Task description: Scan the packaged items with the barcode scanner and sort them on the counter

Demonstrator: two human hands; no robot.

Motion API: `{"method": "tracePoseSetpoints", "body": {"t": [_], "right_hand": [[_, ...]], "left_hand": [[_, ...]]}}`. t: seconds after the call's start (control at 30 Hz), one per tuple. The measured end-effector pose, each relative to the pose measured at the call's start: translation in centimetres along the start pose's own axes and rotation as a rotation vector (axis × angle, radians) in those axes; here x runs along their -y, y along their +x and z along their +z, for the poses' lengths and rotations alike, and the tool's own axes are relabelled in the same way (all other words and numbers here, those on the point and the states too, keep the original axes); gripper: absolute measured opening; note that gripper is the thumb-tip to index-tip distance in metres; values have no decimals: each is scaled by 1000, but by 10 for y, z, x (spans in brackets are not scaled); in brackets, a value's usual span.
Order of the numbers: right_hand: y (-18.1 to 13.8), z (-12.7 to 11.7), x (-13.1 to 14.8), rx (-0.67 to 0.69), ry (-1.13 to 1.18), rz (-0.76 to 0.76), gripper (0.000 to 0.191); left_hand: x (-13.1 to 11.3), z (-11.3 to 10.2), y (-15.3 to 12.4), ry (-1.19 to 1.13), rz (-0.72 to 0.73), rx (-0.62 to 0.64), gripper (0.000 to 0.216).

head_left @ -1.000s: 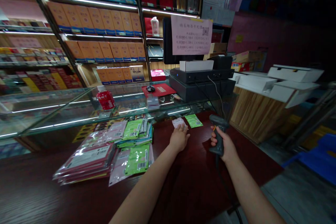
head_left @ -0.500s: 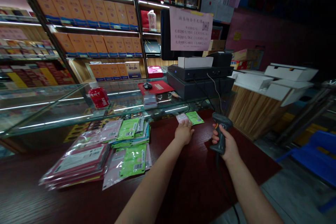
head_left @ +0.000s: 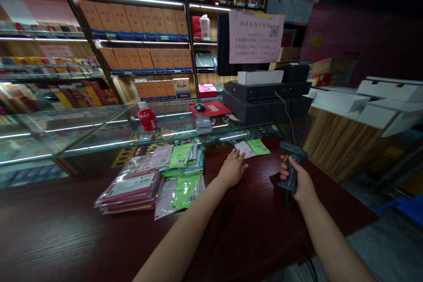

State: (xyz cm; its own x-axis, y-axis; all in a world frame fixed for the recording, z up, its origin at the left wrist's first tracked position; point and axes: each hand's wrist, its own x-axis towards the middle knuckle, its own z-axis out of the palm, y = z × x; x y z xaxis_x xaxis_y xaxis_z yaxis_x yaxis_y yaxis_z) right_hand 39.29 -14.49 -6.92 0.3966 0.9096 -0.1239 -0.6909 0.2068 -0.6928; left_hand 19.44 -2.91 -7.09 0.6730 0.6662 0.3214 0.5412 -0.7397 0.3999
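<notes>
Left hand (head_left: 233, 169) lies palm down on the dark red worktop (head_left: 66, 238), fingers loosely spread and holding nothing; its fingertips (head_left: 236, 153) reach the near left edge of a pink packet (head_left: 243, 149), though I cannot tell whether they touch it. That packet lies flat at the far side of the worktop, with a green packet (head_left: 259, 146) just beside it on the right. Right hand (head_left: 299, 181) is closed around the grip of a dark scanner (head_left: 292, 163), held upright with its head pointing far and left, towards the two packets. A cable (head_left: 297, 233) runs from the scanner back along the right forearm. Left of the left hand lie more packets: a fanned pink pile (head_left: 130, 189), a green one (head_left: 183, 190) and a mixed stack (head_left: 185, 161) farther back. Beyond them stands a glass case (head_left: 82, 141) with a red bottle (head_left: 147, 119) on top, and a till (head_left: 264, 103) under a pink sign (head_left: 256, 37).
</notes>
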Motion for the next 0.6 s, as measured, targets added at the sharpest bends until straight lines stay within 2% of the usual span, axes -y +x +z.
{"method": "tracePoseSetpoints", "body": {"t": [0.13,0.23,0.3,0.37,0.47,0.6], "right_hand": [[-3,-1,-3,3,-21,10,34],[-4,-2,-4,10,-49,4,32],[-5,-3,-5,-1,-68,2,32],[-6,-4,-5,-15,-81,7,32],[-7,-5,-5,-29,-91,15,27],[-8,-7,-6,-47,-105,34,16]], "left_hand": [[7,-37,-43,-24,-4,-61,41],[15,-69,-78,55,-36,-27,33],[22,-89,-100,141,-110,-11,30],[28,-105,-121,257,-251,-28,28],[37,-118,-144,403,-463,-20,33],[44,-117,-161,416,-557,-28,42]]}}
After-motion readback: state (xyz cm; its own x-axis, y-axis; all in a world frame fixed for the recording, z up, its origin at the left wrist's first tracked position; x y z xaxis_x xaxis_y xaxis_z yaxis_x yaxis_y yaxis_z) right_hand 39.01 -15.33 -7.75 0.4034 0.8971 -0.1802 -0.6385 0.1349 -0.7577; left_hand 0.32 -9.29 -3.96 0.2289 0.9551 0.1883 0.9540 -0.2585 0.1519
